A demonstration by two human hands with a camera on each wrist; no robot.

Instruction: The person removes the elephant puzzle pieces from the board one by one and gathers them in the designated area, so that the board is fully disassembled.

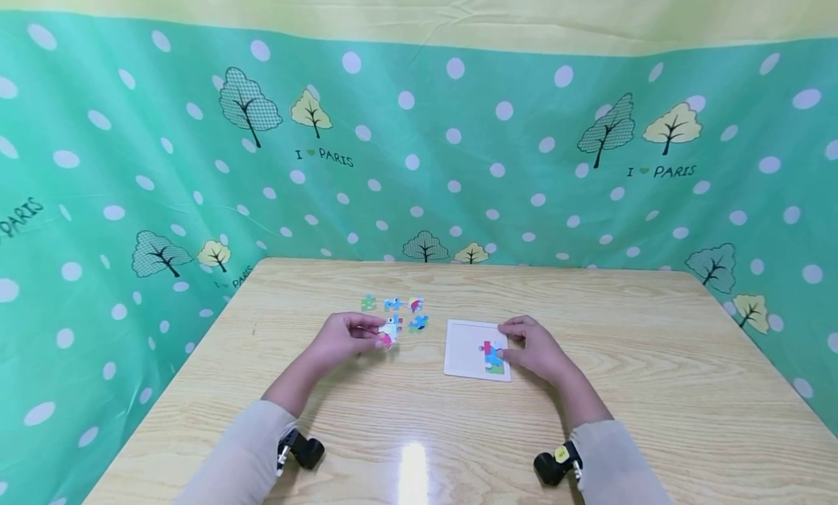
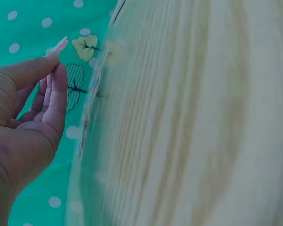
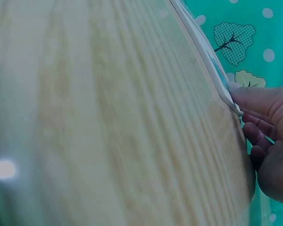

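Between thumb and index finger, my left hand [image 1: 347, 338] pinches a jigsaw piece [image 1: 390, 330] with white and pink on it. The left wrist view shows that piece [image 2: 61, 45] edge-on at the fingertips, raised off the table. My right hand [image 1: 533, 348] grips the right side of a square white puzzle tray [image 1: 463, 352]. Its thumb [image 3: 247, 96] lies over the tray's rim, while the other fingers curl at the outer edge. Joined pieces [image 1: 494, 358] in red, blue and green sit in the tray's lower right corner, partly covered by the thumb.
Loose jigsaw pieces lie beyond the left hand: a green one [image 1: 369, 303], a blue one [image 1: 393, 304], a red and white one [image 1: 415, 303] and a blue-green one [image 1: 419, 323]. The wooden table [image 1: 419, 410] ends at a green dotted curtain [image 1: 393, 163].
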